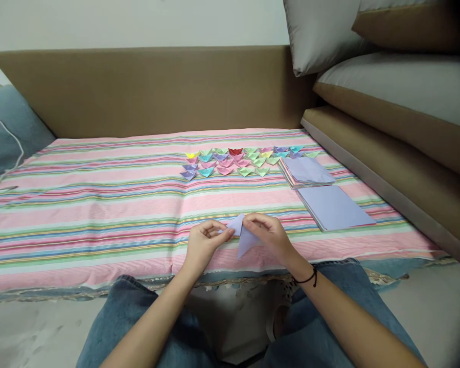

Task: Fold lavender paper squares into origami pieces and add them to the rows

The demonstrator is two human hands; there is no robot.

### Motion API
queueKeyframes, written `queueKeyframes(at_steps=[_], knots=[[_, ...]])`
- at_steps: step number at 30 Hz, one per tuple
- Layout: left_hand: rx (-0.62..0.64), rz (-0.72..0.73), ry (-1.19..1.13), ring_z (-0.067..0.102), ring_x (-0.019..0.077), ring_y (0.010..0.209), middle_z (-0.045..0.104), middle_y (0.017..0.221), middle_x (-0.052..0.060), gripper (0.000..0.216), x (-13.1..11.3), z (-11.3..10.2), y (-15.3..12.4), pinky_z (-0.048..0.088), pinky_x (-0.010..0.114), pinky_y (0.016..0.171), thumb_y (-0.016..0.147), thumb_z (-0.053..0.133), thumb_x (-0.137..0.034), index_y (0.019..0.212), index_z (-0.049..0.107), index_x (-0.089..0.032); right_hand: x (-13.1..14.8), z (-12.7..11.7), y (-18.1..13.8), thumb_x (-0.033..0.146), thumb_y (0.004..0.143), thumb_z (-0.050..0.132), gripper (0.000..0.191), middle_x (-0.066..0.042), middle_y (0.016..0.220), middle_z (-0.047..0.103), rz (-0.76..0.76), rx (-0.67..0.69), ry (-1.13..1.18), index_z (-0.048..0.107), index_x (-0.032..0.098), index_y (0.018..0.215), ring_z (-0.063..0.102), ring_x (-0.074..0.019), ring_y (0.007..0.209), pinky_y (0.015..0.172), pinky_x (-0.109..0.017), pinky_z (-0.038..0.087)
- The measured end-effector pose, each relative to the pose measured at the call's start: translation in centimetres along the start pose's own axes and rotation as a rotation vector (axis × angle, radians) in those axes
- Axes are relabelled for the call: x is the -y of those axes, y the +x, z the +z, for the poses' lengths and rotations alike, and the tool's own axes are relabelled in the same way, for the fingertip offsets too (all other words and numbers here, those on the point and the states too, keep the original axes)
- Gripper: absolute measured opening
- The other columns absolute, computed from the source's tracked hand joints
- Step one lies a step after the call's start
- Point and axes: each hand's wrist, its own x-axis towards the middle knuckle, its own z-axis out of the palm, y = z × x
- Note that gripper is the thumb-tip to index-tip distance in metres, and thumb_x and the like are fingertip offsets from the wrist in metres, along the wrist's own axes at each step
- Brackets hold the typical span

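A partly folded sheet of lavender paper (247, 242) is held up between my two hands, just above the striped cloth near its front edge. My left hand (207, 240) pinches its left side between thumb and fingers. On the other side, my right hand (270, 232) grips the upper right part, its fingertips close to the paper's top point. One pointed flap hangs down between the hands. Beyond them, several small folded paper boats (225, 170) in pink, green, blue, purple, yellow and red stand in rows.
Two stacks of square paper lie to the right, a farther stack (308, 170) and a nearer stack (337, 207). The striped cloth (80, 204) covers the seat. Large cushions (398, 92) pile up at the right. A white cable (13, 138) runs along the left.
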Motion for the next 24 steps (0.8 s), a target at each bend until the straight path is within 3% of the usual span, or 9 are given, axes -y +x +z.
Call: queueKeyframes(at_steps=[4, 14, 19, 24], knots=[[0.001, -0.001, 0.026, 0.063, 0.0145, 0.055, 0.066, 0.057, 0.002, 0.021, 0.1, 0.3, -0.1, 0.050, 0.023, 0.056, 0.057, 0.079, -0.026, 0.062, 0.063, -0.014, -0.6, 0.5, -0.1, 0.034, 0.065, 0.073, 0.020, -0.001, 0.070, 0.062, 0.019, -0.077, 0.032, 0.060, 0.019, 0.066, 0.061, -0.0173, 0.067, 0.061, -0.028, 0.049], [-0.011, -0.018, -0.073, 0.065, 0.0138, 0.054, 0.065, 0.055, 0.000, 0.029, 0.1, 0.9, -0.3, 0.052, 0.022, 0.056, 0.057, 0.080, -0.025, 0.066, 0.053, -0.015, -1.0, 0.9, -0.1, 0.030, 0.062, 0.076, 0.026, 0.000, 0.065, 0.066, 0.063, -0.195, 0.088, 0.054, 0.020, 0.073, 0.061, -0.0151, 0.058, 0.052, -0.025, 0.046], [0.034, -0.064, -0.123, 0.068, 0.0174, 0.059, 0.069, 0.060, 0.000, 0.035, 0.0, 0.5, -0.1, 0.054, 0.027, 0.060, 0.062, 0.077, -0.028, 0.083, 0.051, -0.017, -0.9, 0.7, 0.0, 0.030, 0.062, 0.076, 0.046, 0.001, 0.066, 0.070, 0.122, -0.159, 0.222, 0.038, 0.024, 0.087, 0.061, -0.0146, 0.051, 0.044, -0.021, 0.042], [0.135, -0.113, -0.101, 0.068, 0.0179, 0.065, 0.069, 0.063, 0.001, 0.040, -0.2, -0.1, 0.3, 0.053, 0.030, 0.070, 0.068, 0.072, -0.033, 0.099, 0.053, -0.016, -0.9, 0.1, 0.2, 0.032, 0.061, 0.077, 0.051, 0.001, 0.067, 0.071, 0.139, -0.158, 0.191, 0.035, 0.025, 0.090, 0.062, -0.0155, 0.052, 0.044, -0.020, 0.042]])
